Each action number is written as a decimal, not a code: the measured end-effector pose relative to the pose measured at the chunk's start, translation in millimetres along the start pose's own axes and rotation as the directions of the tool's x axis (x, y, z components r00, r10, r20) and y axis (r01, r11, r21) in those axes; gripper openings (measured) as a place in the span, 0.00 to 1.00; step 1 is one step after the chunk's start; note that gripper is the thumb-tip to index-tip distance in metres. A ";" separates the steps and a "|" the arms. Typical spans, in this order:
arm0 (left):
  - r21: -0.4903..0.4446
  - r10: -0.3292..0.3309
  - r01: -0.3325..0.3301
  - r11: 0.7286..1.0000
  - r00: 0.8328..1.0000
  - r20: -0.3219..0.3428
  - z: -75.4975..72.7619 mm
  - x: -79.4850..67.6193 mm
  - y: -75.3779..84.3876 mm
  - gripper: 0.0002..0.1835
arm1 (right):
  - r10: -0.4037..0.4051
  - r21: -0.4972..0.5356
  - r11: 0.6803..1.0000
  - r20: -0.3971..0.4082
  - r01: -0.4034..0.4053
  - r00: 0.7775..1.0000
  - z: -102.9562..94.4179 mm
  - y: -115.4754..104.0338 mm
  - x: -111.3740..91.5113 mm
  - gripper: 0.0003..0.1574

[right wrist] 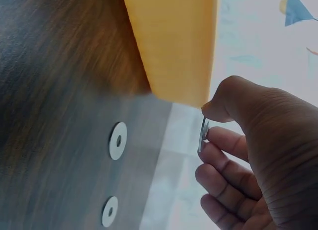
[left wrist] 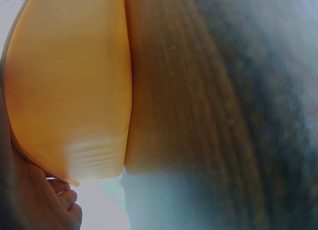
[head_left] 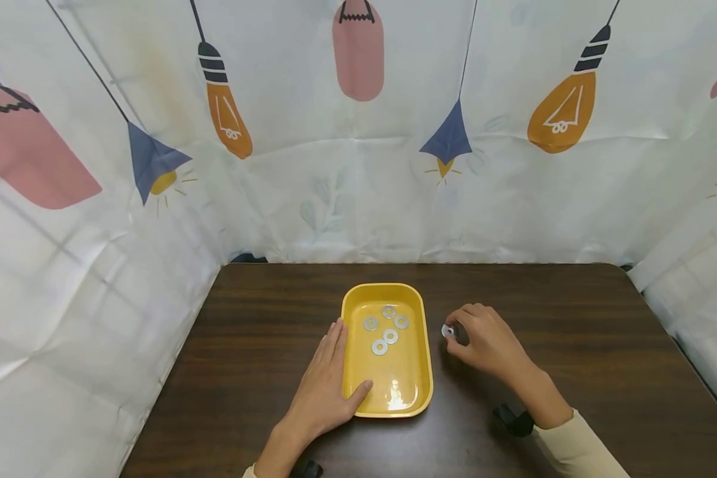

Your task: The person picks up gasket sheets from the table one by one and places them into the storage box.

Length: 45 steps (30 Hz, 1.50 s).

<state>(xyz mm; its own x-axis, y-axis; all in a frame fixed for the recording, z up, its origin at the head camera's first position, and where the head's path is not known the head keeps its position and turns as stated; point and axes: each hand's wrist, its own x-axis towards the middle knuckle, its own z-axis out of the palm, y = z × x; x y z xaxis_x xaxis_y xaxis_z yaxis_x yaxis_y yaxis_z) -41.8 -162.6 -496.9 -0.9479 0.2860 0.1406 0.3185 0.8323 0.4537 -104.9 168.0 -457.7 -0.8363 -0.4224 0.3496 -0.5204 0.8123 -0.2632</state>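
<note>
A yellow tray (head_left: 392, 392) stands on the table with several flat metal washers (head_left: 379, 347) lying loose in it. My left hand (head_left: 325, 388) rests along the tray's left side, fingers straight and close together, thumb spread over the near-left rim. To the right of the tray, my right hand (head_left: 486, 338) pinches a washer (right wrist: 202, 134) between thumb and fingertips, held on edge above the table. Two more washers lie flat on the table in the right wrist view, one nearer the tray (right wrist: 118, 141) and one farther off (right wrist: 110, 211); the head view hides them.
A dark wood-grain table (head_left: 263, 332) carries everything. Behind it and at both sides hangs a white cloth (head_left: 358, 199) printed with lamps and bulbs. Black wrist gear (head_left: 514, 420) sits under the right wrist, close to the tabletop.
</note>
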 end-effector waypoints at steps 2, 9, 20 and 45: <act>0.001 -0.001 0.001 1.000 1.000 0.001 0.2 0.1 0.6 0.57 | -0.001 0.001 1.000 -0.004 0.001 1.000 -1.1 -0.7 0.8 0.13; 0.001 -0.004 0.004 1.000 1.000 0.007 -2.1 0.3 0.2 0.57 | -0.039 0.010 0.999 -0.037 0.039 0.999 -2.9 -5.1 7.0 0.12; -0.011 0.012 -0.012 1.000 1.000 0.003 -1.0 0.1 0.2 0.58 | -0.056 0.033 0.998 -0.041 0.057 0.998 -3.8 -9.2 11.5 0.12; 0.001 0.006 -0.006 1.000 1.000 0.000 -0.7 -1.0 0.5 0.58 | -0.097 0.000 0.995 -0.014 0.097 0.995 -7.2 -24.9 20.2 0.09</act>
<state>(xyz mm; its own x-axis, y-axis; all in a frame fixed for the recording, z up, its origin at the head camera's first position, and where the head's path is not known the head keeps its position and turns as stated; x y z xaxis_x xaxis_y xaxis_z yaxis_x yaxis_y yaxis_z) -40.7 -162.8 -496.2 -0.9461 0.2905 0.1435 0.3238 0.8312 0.4520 -107.6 142.1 -437.6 -0.7792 -0.4941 0.3857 -0.5993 0.7675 -0.2275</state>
